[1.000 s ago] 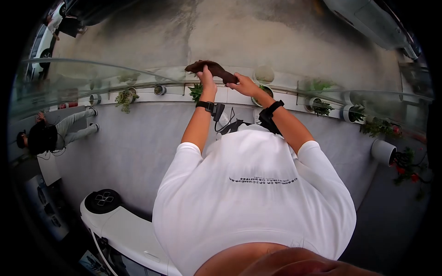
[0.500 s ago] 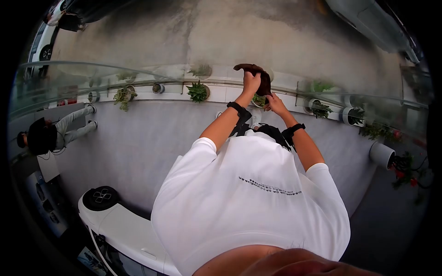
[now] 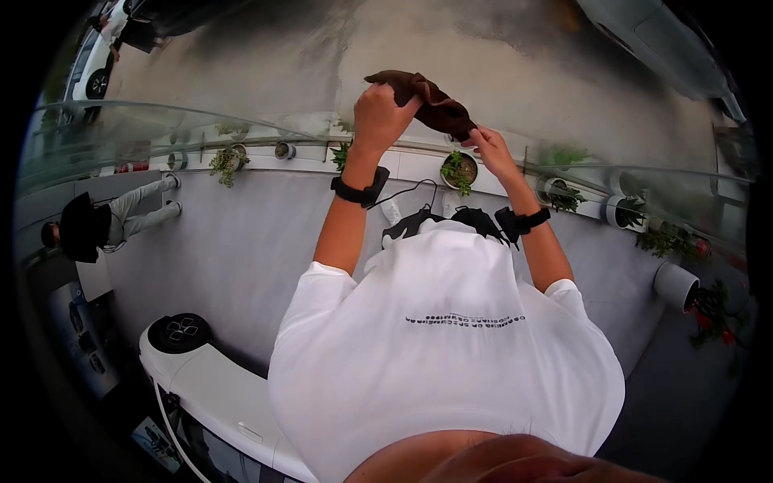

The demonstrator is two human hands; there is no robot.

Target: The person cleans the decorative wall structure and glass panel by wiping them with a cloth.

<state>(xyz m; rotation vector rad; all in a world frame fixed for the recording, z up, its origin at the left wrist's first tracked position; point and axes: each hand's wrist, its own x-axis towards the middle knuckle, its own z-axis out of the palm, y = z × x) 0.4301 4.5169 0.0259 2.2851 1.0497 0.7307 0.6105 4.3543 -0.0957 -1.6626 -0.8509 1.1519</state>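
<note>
A dark brown cloth (image 3: pixel 435 106) is stretched between my two hands in front of a glass panel. My left hand (image 3: pixel 383 117) is closed around the cloth's left end. The fingers of my right hand (image 3: pixel 491 150) pinch its lower right corner. Below the cloth, between my forearms, a round pot with a leafy green plant (image 3: pixel 459 171) stands on the white ledge (image 3: pixel 409 164). Both wrists wear black bands, and a dark cable hangs near the left one.
More potted plants line the ledge, among them a trailing plant (image 3: pixel 225 163) and a spiky one (image 3: pixel 564 195). A white pot (image 3: pixel 676 285) is at the right. A person in black (image 3: pixel 87 225) stands at the left. A white rounded unit (image 3: pixel 229 386) lies lower left. Vehicles show beyond the glass.
Both hands have moved up and apart, the left one up and leftward. The brown cloth, bunched before, now spans between them. The potted plant below is uncovered to view.
</note>
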